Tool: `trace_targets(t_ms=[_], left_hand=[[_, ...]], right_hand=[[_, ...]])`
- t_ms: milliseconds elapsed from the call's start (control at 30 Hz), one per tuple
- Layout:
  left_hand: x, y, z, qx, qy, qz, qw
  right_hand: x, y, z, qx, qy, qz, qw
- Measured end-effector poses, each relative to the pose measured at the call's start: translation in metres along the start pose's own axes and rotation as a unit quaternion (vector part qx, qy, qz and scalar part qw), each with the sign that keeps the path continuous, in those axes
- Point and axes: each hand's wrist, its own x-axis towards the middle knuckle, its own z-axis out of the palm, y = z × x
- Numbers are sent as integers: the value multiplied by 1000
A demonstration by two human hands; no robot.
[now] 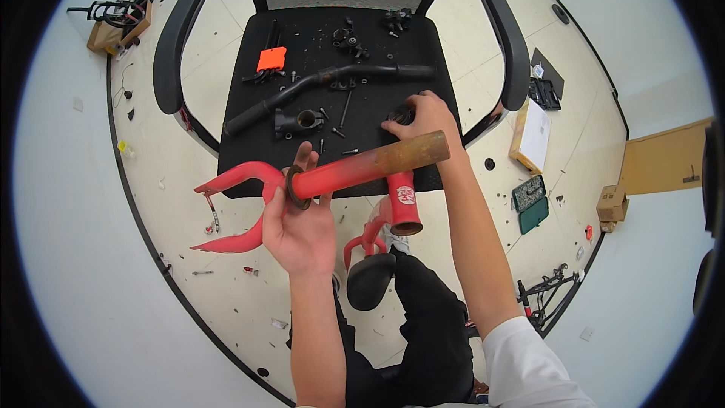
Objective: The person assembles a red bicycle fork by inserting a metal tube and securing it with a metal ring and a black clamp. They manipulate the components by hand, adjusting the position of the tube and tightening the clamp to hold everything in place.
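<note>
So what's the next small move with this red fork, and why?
Probably lift the dark ring off the chair seat with the right hand, which already touches it. The left hand holds the red fork with its rusty steerer bare beyond one ring.

The fork (302,181) lies in the left grip (302,227), its legs running left of it and its tube running right. Beyond that grip, on the chair seat (249,159), lies the handlebar (325,79). The right grip (427,117) rests on the seat, behind the tube's end.
</note>
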Motion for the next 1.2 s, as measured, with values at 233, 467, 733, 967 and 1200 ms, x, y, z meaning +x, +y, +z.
trace_targets(t_ms=[233,467,733,967,1200], left_hand=[[2,7,5,18,37,5,999],[2,17,2,-1,63,20,998],[-3,13,4,4,57,6,998],[-1,13,2,8,55,11,998],[-2,10,6,34,73,12,997]], right_hand=[[-6,5,-6,47,57,-63,995],[-79,-16,-46,593,40,126,794],[-108,-14,-45,875,-49,57,479],[-106,-14,-44,721,6,73,690],[-107,-29,-45,686,12,33,727]])
